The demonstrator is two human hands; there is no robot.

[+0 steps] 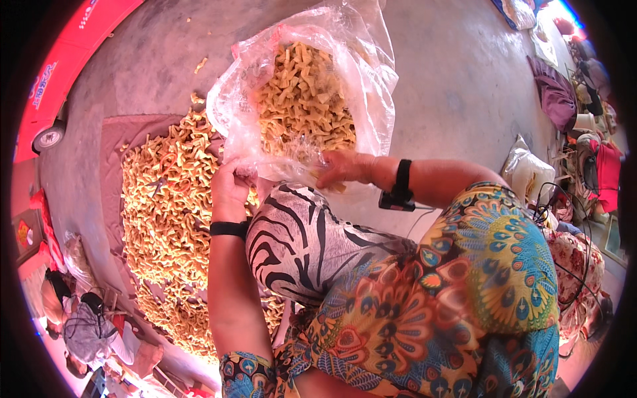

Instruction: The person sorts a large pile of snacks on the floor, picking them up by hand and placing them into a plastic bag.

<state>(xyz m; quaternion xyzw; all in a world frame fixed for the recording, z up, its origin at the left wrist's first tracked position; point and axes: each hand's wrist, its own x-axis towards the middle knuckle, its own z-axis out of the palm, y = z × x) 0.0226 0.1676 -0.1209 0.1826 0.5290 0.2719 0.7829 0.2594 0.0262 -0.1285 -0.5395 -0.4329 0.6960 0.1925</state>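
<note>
A large clear plastic bag (381, 86) lies in front of me with its mouth toward me. Inside it is a heap of small curved yellow-tan pieces (305, 99). At the near left of the mouth, my left hand (231, 189) is closed on the bag's gathered rim. My right hand (345, 167) is at the near right of the mouth, its fingers curled against the plastic. A yellowish piece shows just below those fingers; whether they grip it is unclear.
More of the same pieces (166, 212) spread over a brown cloth (133, 123) on the grey floor to my left. A red vehicle (60, 73) stands at far left. People (93, 331) are at lower left. White sacks (527, 169) and piled cloths line the right side.
</note>
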